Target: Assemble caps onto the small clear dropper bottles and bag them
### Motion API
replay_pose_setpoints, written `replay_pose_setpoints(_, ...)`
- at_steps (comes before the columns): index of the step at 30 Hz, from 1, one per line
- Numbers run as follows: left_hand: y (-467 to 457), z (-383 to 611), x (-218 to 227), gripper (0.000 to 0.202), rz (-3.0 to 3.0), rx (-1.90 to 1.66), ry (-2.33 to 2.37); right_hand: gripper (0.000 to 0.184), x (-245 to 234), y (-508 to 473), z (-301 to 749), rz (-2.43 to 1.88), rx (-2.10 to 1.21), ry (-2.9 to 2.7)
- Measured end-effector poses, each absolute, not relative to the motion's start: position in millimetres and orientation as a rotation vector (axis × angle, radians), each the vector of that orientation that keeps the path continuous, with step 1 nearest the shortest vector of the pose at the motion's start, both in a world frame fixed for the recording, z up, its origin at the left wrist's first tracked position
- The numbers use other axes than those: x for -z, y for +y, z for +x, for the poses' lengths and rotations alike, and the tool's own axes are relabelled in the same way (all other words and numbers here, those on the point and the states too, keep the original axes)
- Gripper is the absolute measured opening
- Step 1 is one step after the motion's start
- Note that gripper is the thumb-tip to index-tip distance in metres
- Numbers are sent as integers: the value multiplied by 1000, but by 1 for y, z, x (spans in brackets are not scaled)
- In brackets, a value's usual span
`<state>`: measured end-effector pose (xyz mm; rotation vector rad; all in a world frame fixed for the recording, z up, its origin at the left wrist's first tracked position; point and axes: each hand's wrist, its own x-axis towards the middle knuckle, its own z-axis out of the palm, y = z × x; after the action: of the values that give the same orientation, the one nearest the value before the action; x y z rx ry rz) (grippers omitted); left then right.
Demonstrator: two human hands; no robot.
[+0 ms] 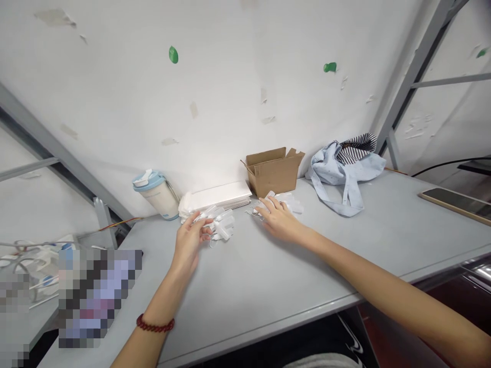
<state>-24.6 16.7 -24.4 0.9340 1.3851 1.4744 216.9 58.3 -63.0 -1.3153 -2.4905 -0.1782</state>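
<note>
My left hand (191, 240) is closed around a bunch of small clear plastic pieces (219, 223), held just above the grey table (268, 276). A red bead bracelet sits on that wrist. My right hand (276, 217) lies flat with fingers spread on a second heap of clear plastic pieces (288, 202), in front of an open cardboard box (273, 171). A stack of white sheets (217, 198) lies behind the left bunch.
A white cup with a blue lid (155, 193) stands at the back left. A light blue cloth bag (343, 168) lies at the back right, a phone (456, 203) at the far right edge. Cables lie at the far left. A metal frame leans against the wall.
</note>
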Motion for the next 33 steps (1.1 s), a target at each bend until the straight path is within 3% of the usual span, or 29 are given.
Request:
replay_pose_setpoints(5,16,-24,23,52,1067,-1385,1416,47,62,63,221,-1425,148,-2503)
replay_pose_setpoints(24,17,-30,26,32,1256,-1244,1423,29,58,66,218,-1207,-14,-2356)
replay_pose_setpoints(33,12,-17,26,45,1440,-839,1301,20,42,50,209,-1034,-694,-1900)
